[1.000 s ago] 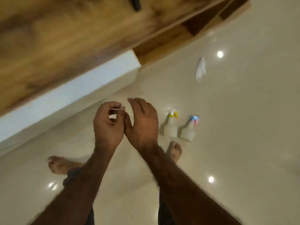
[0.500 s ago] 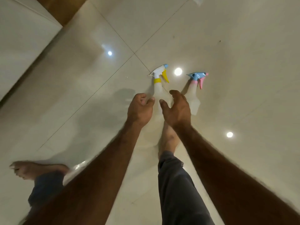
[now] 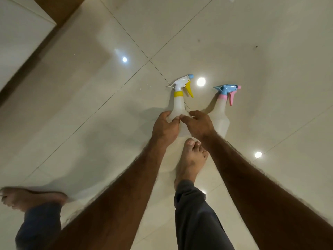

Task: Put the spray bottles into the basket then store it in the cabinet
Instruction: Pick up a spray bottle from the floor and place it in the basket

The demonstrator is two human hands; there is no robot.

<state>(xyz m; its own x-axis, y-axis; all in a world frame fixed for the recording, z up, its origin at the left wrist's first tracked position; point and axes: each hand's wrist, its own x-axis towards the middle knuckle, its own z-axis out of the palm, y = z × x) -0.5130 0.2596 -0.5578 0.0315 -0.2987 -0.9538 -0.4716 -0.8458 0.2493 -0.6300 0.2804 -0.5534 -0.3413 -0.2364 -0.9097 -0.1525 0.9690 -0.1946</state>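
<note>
Two translucent white spray bottles are standing upright on a glossy cream tiled floor (image 3: pixel 252 51). The yellow-trigger bottle (image 3: pixel 178 105), with a white head, yellow collar and small blue nozzle tip, is serving as the landmark here. Whether either bottle has liquid inside is hard to tell through the cloudy plastic.

The pink-trigger bottle (image 3: pixel 220 114), with a blue head and pink collar, is standing just to the right of the yellow-trigger bottle, apart from it.

Both hands are reaching down to the yellow-trigger bottle's lower body. The left hand (image 3: pixel 164 128) is curling around its left side, fingers bent and touching the plastic. The right hand (image 3: pixel 199 124) is cupping its right side, fingers loosely curved and partly spread, thumb tip nearly meeting the left thumb in front of the bottle. Whether the right fingers are pressing on it cannot be told. The hands are hiding the bottle's base.

A bare foot (image 3: pixel 191 159) is standing just below the yellow-trigger bottle, with a dark trouser leg (image 3: pixel 194 213) behind it. Another foot (image 3: pixel 30 197), blurred, is lying far to the lower left. A wooden strip (image 3: pixel 54 9) is crossing the far upper left corner.
</note>
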